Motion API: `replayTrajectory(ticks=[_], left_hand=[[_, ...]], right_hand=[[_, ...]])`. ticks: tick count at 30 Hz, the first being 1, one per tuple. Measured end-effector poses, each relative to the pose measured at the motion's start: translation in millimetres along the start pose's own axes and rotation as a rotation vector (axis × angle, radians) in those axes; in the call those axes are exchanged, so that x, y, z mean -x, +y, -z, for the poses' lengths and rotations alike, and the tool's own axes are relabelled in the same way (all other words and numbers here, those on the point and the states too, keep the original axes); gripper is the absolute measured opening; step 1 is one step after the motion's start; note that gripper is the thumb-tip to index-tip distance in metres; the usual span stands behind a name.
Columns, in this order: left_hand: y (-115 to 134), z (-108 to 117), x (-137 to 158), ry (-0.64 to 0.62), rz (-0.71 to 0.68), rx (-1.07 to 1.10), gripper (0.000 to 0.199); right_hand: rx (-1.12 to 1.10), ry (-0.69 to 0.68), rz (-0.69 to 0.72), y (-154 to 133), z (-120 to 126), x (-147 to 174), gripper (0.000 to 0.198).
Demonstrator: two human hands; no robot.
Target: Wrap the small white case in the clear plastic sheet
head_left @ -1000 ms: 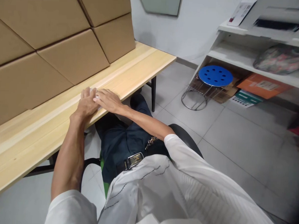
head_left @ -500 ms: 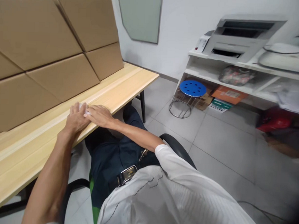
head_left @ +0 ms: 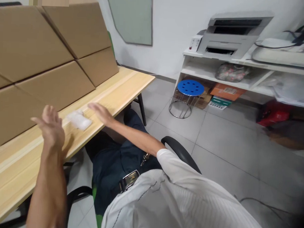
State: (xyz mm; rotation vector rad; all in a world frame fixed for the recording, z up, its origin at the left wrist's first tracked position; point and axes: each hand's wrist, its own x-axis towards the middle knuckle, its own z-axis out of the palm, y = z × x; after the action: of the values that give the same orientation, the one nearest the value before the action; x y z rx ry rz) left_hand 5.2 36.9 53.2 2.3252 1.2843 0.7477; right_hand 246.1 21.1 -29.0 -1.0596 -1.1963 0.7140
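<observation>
A small white bundle, perhaps folded tissue or a thin plastic wrapper, lies loose on the wooden table between my hands. To its left, my left hand is raised above the tabletop with its fingers stretched and one digit spread outward; it holds nothing. On the bundle's other side, my right hand hovers near the table's front edge, fingers extended and slightly blurred, also with nothing in it. Neither hand touches the bundle.
Stacked cardboard boxes line the far side of the table. Beyond the table's right end stands a blue stool. A white shelf against the wall carries a printer. The black chair armrest is beside me.
My hands were together over the white bundle, pressing on it. They have parted, the left moving left and up, and the bundle now lies uncovered. The view has shifted slightly.
</observation>
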Motion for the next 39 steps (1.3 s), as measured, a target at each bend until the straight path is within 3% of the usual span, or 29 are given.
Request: replayTrajectory(ticks=[1,2,5,8,11,16,20,28,36,39], left_hand=[[6,6,7,0.069,0.027,0.161,0.136],[11,9,13,0.169,0.085,0.531,0.141],[21,9,24,0.31,0.142,0.684,0.141],[19,3,17,0.461,0.258,1.221,0.117],[15,-1,12,0.607,0.387,1.483,0.093],[10,-4,7,0.721,0.52,1.598,0.062],[8,-5,4,0.739,0.571,1.632,0.051],[8,-2,10,0.693,0.509,1.74,0.083],[1,-9,8,0.701,0.461,1.767,0.093],[7,-11,9,0.762,0.512,1.808,0.091]], right_hand=[[-0.18,0.01,-0.102,-2,4,1,0.064],[-0.317,0.09,-0.187,-6,8,4,0.066],[-0.533,0.261,-0.251,-15,16,12,0.07],[-0.598,0.289,-0.201,-17,20,17,0.062],[-0.614,0.282,-0.18,-15,20,21,0.055],[-0.572,0.278,-0.13,-12,20,24,0.057],[-0.545,0.274,-0.134,-12,22,24,0.06],[-0.401,0.238,-0.146,-8,30,18,0.083],[-0.234,0.213,-0.027,12,39,16,0.095],[-0.262,0.223,-0.006,19,41,15,0.088]])
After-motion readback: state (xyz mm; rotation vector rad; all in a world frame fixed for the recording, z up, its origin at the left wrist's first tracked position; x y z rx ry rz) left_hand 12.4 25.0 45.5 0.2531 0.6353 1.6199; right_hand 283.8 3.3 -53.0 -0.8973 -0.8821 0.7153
